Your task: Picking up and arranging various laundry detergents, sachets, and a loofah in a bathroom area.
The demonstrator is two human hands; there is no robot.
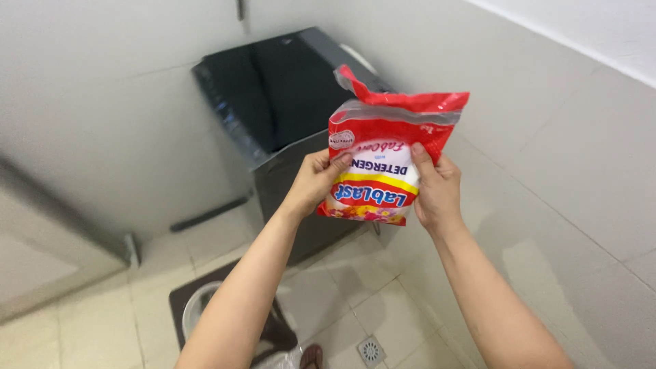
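The washing machine [294, 137] stands in the corner where the two walls meet, its lid shut on top. In front of the washing machine, nearer the camera, the detergent bag [386, 160] is held up between two hands: the left hand [316, 181] on its left edge, the right hand [436, 191] on its right edge. On the floor before the washing machine lies a mat [273, 324] with a basket [198, 307] on it. Right of the mat, a floor drain [370, 351] sits in the tiles.

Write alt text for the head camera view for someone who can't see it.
Both hands, left hand and right hand, hold up a red, opened detergent bag over a dark top-loading washer. Below are a tiled floor and a floor drain.
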